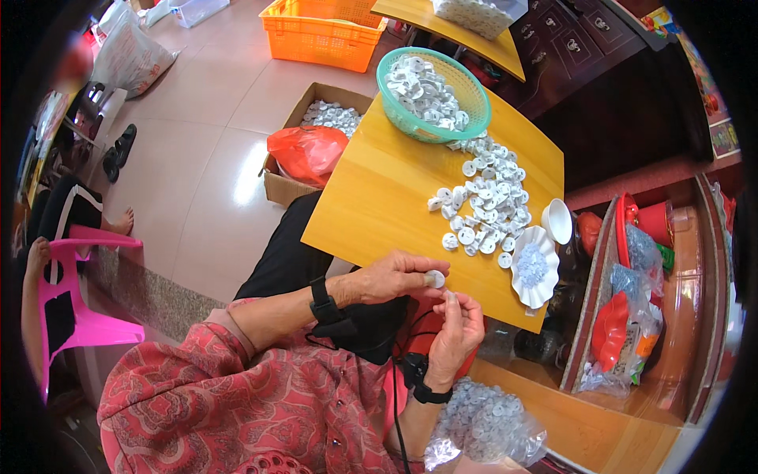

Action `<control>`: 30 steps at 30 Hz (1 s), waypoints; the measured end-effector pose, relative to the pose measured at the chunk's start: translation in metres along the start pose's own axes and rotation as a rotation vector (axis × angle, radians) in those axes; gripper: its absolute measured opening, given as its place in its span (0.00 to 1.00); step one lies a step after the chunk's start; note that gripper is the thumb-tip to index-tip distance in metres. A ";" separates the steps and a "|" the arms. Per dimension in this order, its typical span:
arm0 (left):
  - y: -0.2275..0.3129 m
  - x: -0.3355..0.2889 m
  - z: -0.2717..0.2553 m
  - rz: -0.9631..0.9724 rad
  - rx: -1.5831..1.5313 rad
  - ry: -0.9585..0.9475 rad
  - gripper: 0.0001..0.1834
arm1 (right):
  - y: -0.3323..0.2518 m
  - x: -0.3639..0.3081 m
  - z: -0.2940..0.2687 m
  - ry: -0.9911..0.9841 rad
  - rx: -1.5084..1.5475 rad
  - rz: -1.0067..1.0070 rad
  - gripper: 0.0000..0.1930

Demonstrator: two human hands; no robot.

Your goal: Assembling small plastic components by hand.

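Note:
Just over the near edge of the yellow table (371, 197), my left hand (392, 276) pinches a small white round plastic piece (435, 278) between thumb and fingers. My right hand (460, 325) is close beside it, thumb and forefinger pressed together on something too small to make out. A loose pile of similar white round pieces (497, 197) spreads over the table beyond my hands. To its right stands a white scalloped dish (545, 294) with small pale bluish bits (532, 265) in it. A small white bowl (557, 221) sits behind the dish.
A green basket (395, 110) full of white pieces stands on the table's far end. Left of the table are a cardboard box (286, 188) with a red bag (309, 152), and an orange crate (316, 39). A clear bag of pieces (485, 423) lies by my right arm. Someone touches a pink chair (79, 316).

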State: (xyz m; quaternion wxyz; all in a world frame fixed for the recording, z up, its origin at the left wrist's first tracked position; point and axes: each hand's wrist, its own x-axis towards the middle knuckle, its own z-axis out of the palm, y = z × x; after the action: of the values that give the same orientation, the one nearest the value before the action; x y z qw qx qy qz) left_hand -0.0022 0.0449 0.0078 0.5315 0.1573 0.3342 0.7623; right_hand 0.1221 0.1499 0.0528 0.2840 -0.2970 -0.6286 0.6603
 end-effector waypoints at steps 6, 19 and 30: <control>-0.002 -0.004 0.002 0.021 0.069 -0.075 0.22 | 0.006 -0.001 0.007 0.056 -0.290 -0.181 0.04; 0.003 -0.009 0.001 0.011 0.048 -0.075 0.21 | 0.000 -0.005 0.009 0.027 -0.639 -0.470 0.04; 0.008 -0.012 -0.002 -0.013 0.013 -0.050 0.20 | -0.009 -0.010 0.013 -0.060 -0.731 -0.486 0.04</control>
State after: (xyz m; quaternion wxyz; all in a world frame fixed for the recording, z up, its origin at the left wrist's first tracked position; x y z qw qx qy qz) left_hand -0.0046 0.0318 0.0136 0.5438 0.1777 0.3268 0.7523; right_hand 0.1191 0.1345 0.0627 0.2890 -0.2019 -0.8805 0.3168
